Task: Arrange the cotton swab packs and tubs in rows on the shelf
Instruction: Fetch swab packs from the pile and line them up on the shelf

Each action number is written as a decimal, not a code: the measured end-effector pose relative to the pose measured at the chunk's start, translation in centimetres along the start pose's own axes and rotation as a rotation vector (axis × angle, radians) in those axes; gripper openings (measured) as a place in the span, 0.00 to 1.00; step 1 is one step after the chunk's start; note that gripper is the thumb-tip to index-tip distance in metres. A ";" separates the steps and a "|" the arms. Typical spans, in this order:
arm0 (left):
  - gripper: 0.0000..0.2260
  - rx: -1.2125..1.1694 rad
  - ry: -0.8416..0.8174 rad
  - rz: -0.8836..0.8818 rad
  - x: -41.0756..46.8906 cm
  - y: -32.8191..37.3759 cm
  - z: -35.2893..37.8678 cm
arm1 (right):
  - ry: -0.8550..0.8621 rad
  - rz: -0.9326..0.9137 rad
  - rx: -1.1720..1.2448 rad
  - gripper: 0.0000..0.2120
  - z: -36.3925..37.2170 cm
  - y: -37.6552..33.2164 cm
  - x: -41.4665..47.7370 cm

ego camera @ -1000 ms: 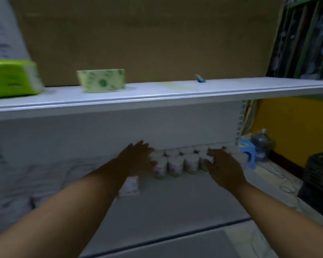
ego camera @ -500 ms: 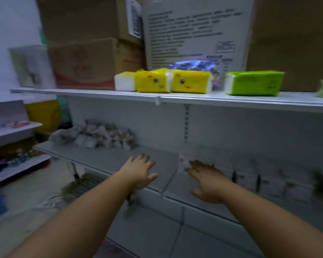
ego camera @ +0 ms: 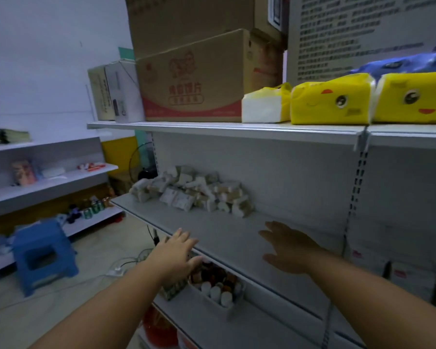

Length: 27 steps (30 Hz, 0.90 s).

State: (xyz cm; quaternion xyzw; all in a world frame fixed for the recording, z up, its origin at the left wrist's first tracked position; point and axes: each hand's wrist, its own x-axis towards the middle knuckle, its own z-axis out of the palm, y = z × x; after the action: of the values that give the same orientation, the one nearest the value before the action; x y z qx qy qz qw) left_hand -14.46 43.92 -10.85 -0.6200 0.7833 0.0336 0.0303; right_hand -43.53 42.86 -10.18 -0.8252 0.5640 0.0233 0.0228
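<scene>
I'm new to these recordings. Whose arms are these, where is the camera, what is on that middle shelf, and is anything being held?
There is no machine here. A person wears one wide-angle camera on the head, so you look forward and down along their bare arms. The left hand and right hand reach out with fingers spread and hold nothing. The right hand is over the middle shelf and the left is at its front edge. Whether either touches the shelf I cannot tell. At the back of that shelf lies a loose heap of cotton swab packs, not in rows. The shelf above carries cardboard boxes and yellow tissue packs. Small bottles sit on the shelf below, and a blue stool stands on the floor.
</scene>
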 end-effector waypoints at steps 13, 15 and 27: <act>0.25 -0.066 0.096 0.094 15.0 -6.5 -3.6 | 0.246 0.194 0.127 0.31 0.2 0.7 17.9; 0.24 -0.133 0.175 0.135 18.3 -6.6 -3.9 | 0.327 0.292 0.211 0.34 0.7 0.5 19.7; 0.37 -0.037 0.076 0.629 34.5 -4.9 -7.5 | 0.404 0.772 0.368 0.50 1.8 -3.1 26.6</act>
State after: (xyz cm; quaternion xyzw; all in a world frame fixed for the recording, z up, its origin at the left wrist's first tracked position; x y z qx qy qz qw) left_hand -17.67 8.68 -6.54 -0.3488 0.9364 0.0322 -0.0223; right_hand -31.05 19.41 -13.61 -0.5252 0.8175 -0.2313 0.0483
